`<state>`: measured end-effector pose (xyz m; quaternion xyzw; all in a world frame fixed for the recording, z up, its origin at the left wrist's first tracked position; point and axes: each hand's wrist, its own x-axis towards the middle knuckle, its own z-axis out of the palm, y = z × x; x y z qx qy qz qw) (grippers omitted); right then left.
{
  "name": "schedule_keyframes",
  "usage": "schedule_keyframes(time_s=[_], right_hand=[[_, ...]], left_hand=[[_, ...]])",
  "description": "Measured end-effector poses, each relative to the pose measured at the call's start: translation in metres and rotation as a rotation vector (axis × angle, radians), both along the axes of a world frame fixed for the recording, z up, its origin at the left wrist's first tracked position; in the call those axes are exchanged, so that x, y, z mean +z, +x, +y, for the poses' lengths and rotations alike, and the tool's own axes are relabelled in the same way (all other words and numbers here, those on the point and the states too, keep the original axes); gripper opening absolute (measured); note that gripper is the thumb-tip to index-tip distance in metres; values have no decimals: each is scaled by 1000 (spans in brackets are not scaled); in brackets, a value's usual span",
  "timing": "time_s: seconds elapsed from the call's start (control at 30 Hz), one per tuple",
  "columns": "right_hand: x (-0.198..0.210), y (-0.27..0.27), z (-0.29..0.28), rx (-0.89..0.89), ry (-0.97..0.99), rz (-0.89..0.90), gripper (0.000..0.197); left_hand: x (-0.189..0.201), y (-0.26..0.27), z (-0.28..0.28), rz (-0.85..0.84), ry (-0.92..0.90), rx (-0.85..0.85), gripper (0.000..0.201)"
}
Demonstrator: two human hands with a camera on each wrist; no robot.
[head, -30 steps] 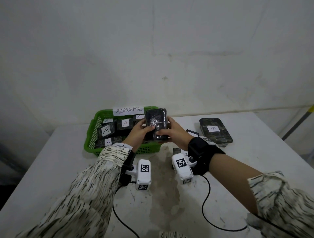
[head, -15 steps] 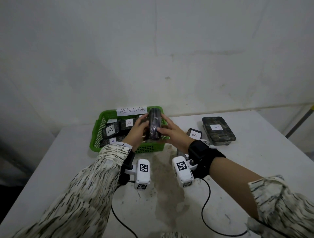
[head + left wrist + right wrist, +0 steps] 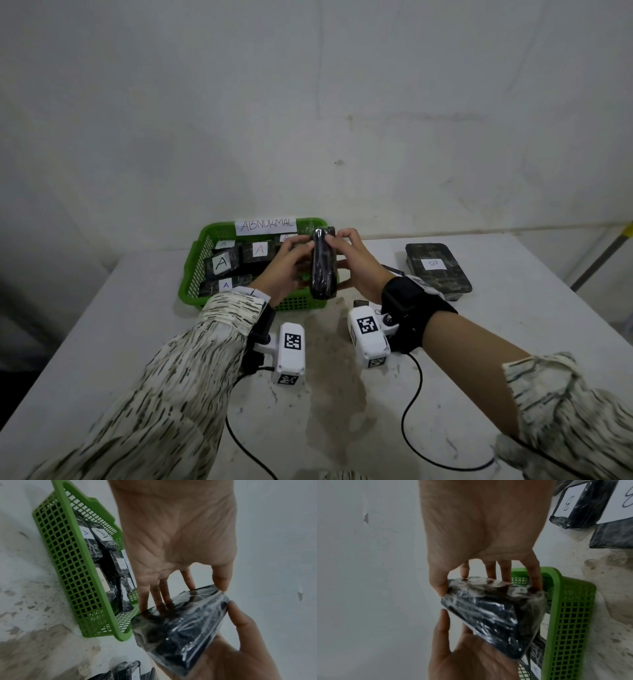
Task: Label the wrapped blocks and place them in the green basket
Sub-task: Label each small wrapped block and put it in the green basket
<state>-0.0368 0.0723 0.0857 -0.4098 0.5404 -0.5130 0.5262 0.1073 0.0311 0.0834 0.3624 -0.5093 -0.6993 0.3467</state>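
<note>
A black block wrapped in clear film (image 3: 322, 263) stands on its narrow edge in the air, over the near right corner of the green basket (image 3: 195, 270). I see no label on the faces that show. My left hand (image 3: 293, 260) grips its left face and my right hand (image 3: 356, 262) grips its right face. In the left wrist view the left fingers (image 3: 159, 596) press on the block (image 3: 180, 623), thumb at its far corner. In the right wrist view the right fingers (image 3: 505, 572) lie along the block (image 3: 493, 612).
Several wrapped blocks labelled A (image 3: 222, 263) lie in the basket, which carries a paper sign (image 3: 267, 225) on its far rim. A larger block labelled B (image 3: 436, 265) lies on the white table to the right, with smaller B-labelled blocks (image 3: 570, 503) near my right wrist. Cables trail toward me.
Both hands have turned the block from its broad face toward me onto its narrow edge. They remain over the basket's right end.
</note>
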Motion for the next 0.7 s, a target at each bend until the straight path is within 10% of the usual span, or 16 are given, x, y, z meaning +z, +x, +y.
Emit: schedule_keyframes(time_s=[0.7], right_hand=[[-3, -1, 12, -11, -36, -21, 42]], left_hand=[[11, -9, 0, -98, -148, 66, 33]])
